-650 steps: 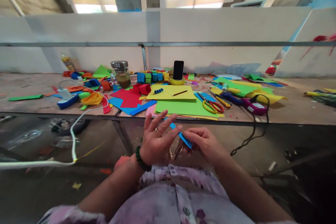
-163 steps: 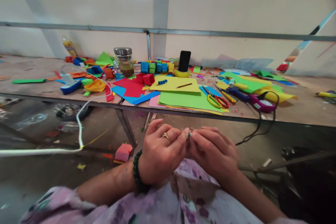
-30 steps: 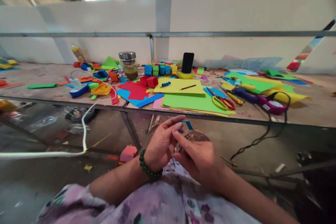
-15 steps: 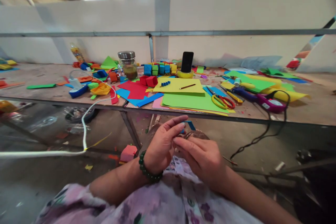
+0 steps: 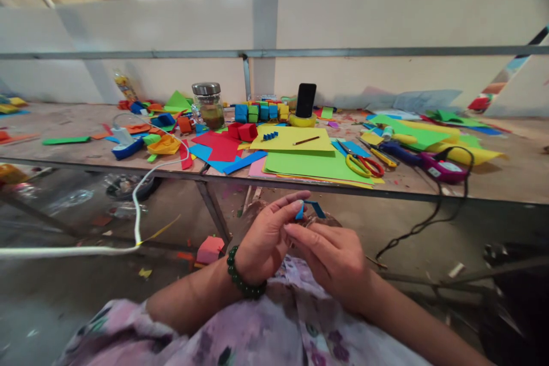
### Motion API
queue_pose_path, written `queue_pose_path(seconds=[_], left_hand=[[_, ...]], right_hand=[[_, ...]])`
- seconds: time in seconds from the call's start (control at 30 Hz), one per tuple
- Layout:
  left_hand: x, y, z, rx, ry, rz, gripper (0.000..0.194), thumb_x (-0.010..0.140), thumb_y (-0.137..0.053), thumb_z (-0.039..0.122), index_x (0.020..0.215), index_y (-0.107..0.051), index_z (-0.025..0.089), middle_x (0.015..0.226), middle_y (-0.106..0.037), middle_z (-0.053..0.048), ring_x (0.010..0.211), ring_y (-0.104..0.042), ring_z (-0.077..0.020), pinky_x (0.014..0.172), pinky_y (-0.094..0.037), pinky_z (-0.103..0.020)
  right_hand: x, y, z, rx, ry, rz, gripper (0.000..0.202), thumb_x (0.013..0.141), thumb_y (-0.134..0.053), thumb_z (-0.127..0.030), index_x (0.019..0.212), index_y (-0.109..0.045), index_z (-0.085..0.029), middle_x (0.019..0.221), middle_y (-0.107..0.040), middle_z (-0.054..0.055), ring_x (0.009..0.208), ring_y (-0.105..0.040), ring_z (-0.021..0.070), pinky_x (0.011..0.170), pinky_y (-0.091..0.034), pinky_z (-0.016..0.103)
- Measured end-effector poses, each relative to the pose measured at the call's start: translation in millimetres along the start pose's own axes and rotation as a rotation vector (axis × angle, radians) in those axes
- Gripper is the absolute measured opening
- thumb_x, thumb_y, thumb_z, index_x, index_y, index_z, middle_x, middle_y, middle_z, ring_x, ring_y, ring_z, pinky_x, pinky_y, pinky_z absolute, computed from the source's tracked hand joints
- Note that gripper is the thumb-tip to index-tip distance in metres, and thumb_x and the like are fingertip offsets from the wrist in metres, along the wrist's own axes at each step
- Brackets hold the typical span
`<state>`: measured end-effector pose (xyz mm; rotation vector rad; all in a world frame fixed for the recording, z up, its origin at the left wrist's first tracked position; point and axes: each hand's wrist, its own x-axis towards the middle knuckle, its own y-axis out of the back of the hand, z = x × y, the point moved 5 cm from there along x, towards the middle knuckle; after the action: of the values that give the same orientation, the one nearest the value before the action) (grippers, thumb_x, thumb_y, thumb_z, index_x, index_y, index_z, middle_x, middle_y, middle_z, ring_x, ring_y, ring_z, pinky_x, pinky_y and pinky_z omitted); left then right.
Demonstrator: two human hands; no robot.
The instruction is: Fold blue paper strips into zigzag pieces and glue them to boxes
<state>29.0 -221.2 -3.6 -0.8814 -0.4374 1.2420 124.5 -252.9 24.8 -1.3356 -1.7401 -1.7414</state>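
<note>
Over my lap, below the table's front edge, my left hand (image 5: 268,229) pinches a folded blue paper strip (image 5: 316,209) between thumb and fingers. One end of the strip sticks out to the right, bent at an angle. My right hand (image 5: 328,249) is close against the left, its thumb and index finger pressed together near the left palm. Whatever is between those right fingertips is hidden or too small to make out. Above the hands on the table, small folded blue paper pieces (image 5: 270,136) and a pencil (image 5: 306,140) rest on a yellow sheet (image 5: 295,147).
Scissors (image 5: 359,166), a yellow cutter (image 5: 381,158) and a purple glue gun (image 5: 441,168) lie to the right. Behind stand a glass jar (image 5: 211,108), paper cubes (image 5: 246,131) and a phone (image 5: 306,100). A white cable (image 5: 138,200) hangs over the table's edge at left.
The blue strip shows more between my left thumb and fingers, and its bent end has shifted slightly right and down. Both hands stay nearly in place.
</note>
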Motion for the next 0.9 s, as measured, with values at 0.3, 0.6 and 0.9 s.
queue_pose_path(seconds=[0.3, 0.6, 0.9], left_hand=[[-0.4, 1.0, -4.3, -0.047, 0.084, 0.018, 0.023, 0.077, -0.066, 0.015, 0.1, -0.07, 0.013, 0.074, -0.068, -0.003, 0.064, -0.061, -0.0075, 0.059, -0.045, -0.015], [-1.0, 1.4, -6.7, -0.038, 0.097, -0.008, 0.02, 0.081, -0.064, 0.021, 0.098, -0.071, 0.014, 0.078, -0.068, -0.003, 0.068, -0.06, -0.0079, 0.062, -0.045, -0.016], [-1.0, 2.4, -8.7, -0.038, 0.166, 0.037, 0.021, 0.079, -0.065, 0.021, 0.097, -0.071, 0.013, 0.074, -0.065, -0.003, 0.065, -0.058, -0.0081, 0.059, -0.043, -0.016]], right_hand=[[-0.5, -0.9, 1.5, -0.016, -0.028, -0.011, 0.034, 0.088, -0.051, -0.011, 0.12, -0.056, -0.015, 0.078, -0.069, 0.006, 0.068, -0.065, 0.0127, 0.062, -0.053, 0.022], [0.1, 1.0, -0.1, -0.008, -0.022, 0.01, 0.035, 0.087, -0.05, -0.012, 0.122, -0.056, -0.014, 0.076, -0.068, 0.005, 0.066, -0.064, 0.0123, 0.06, -0.051, 0.022], [-4.4, -4.5, 1.5, -0.014, -0.001, -0.01, 0.031, 0.086, -0.053, -0.01, 0.116, -0.059, -0.012, 0.074, -0.068, 0.006, 0.068, -0.064, 0.0133, 0.06, -0.052, 0.023]])
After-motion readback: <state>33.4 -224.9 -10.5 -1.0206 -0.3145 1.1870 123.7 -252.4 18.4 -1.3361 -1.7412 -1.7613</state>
